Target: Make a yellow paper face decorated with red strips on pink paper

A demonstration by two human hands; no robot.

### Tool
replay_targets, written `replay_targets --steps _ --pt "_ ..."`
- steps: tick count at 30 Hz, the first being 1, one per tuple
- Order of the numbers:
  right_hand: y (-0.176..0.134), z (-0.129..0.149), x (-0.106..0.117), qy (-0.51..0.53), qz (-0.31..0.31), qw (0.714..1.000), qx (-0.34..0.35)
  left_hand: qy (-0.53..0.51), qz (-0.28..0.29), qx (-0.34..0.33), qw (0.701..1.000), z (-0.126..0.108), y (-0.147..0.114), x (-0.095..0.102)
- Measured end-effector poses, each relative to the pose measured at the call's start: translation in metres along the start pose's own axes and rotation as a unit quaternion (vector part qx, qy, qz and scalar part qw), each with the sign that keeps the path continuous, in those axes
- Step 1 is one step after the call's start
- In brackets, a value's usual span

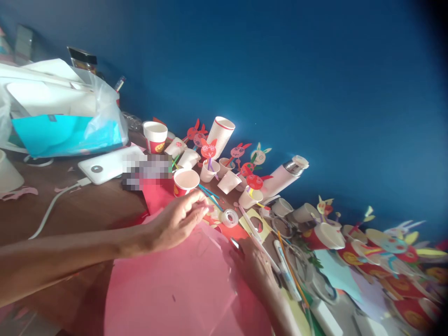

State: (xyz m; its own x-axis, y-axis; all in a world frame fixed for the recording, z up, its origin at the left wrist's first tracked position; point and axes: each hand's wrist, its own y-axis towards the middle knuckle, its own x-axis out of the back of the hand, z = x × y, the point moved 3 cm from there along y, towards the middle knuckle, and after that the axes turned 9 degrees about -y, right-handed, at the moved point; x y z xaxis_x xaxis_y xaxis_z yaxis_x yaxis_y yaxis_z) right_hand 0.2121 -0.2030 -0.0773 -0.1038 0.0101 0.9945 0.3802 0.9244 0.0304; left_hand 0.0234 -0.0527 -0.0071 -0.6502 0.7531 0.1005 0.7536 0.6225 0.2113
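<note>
My left hand (177, 221) is closed in a pinch over the pink paper sheet (175, 294). A small pink paper piece (210, 208) shows at its fingertips. To the right, my right hand (255, 263) lies low at the sheet's edge with its fingers curled and partly hidden. By its thumb side is a dark object with a shiny edge (236, 243), too covered to name. A roll of clear tape (230, 218) stands just beyond my hands, beside yellow card with a round hole (261, 226). A paper cup (186, 181) is behind my left hand.
Small cups hold paper rabbit heads (209, 150) along the blue wall. A cup stack (221, 135) and a thermos (285, 177) stand behind. At left are a white power bank (108, 164) with a cable and a plastic bag (66, 107). Pens (287, 270) and more cups (325, 235) crowd the right.
</note>
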Motion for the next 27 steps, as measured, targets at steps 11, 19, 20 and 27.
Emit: replay_targets --steps 11,19,20,27 --pt "-0.013 0.02 0.03 0.058 0.059 0.995 0.053 0.283 0.012 -0.223 0.933 0.041 0.0 -0.015" --pt "-0.035 0.031 0.042 0.03 -0.065 0.985 0.155 0.395 0.075 -0.333 0.853 0.04 -0.016 -0.017" --pt "-0.039 0.028 0.046 0.049 -0.075 0.983 0.162 0.391 0.09 -0.343 0.85 0.039 -0.018 -0.017" --pt "-0.015 -0.035 0.064 0.27 -0.053 0.961 0.008 0.282 0.193 -0.456 0.822 0.003 -0.03 -0.015"
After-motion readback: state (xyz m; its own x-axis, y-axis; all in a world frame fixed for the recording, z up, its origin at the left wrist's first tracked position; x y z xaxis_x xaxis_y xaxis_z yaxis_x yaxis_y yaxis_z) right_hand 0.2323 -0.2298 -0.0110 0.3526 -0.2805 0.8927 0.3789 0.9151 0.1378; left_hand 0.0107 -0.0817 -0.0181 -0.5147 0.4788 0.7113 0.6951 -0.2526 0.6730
